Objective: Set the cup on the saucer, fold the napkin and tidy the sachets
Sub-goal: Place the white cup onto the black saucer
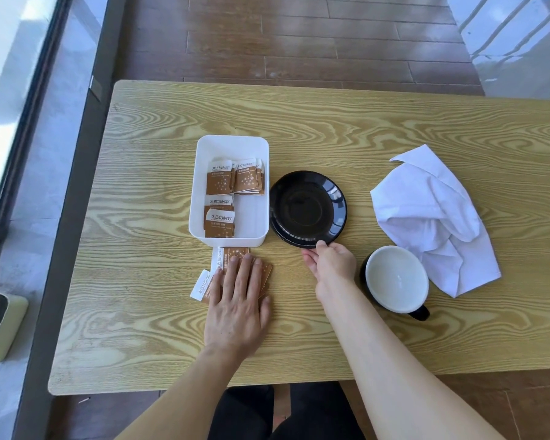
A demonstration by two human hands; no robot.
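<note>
A black saucer [308, 208] lies at the table's middle, and its near rim is pinched by my right hand [331, 265]. The cup [396, 279], black outside and white inside, stands upright and empty just right of that hand, handle toward me. A crumpled white napkin [432, 217] lies at the right. Several brown and white sachets [232, 185] sit in a white box [200, 173] left of the saucer. More loose sachets [226, 258] lie on the table in front of the box, under my left hand [238, 303], which rests flat on them with fingers spread.
The wooden table [331, 131] ends near my body at the bottom, with its far edge at the top. Wooden floor lies beyond it. A window frame runs down the left side, and a green seat corner [0, 325] shows at the far left.
</note>
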